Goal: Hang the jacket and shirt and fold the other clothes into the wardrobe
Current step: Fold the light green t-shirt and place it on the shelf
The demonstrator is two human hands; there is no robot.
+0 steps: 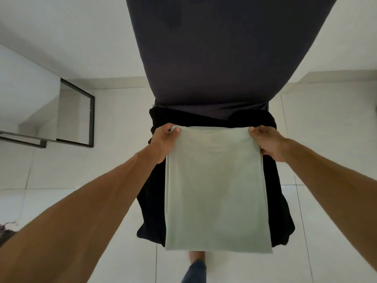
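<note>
A pale green folded garment (pixel 216 190) hangs flat in front of me, held by its two upper corners. My left hand (pixel 163 139) pinches the top left corner with the thumb on the front. My right hand (pixel 267 141) grips the top right corner. Behind it hangs a black garment (pixel 151 201), showing on both sides of the green one. Whether my hands also hold the black garment I cannot tell. Above both lies a dark grey surface (pixel 214 48), like a bed or mattress end, reaching to the frame's top.
White floor tiles (pixel 81 170) spread all around. A black-framed mirror or glass panel (pixel 75 115) leans at the left by the white wall. My foot and a blue trouser leg (pixel 195 268) show below the green garment. A dark item (pixel 6 229) sits at the left edge.
</note>
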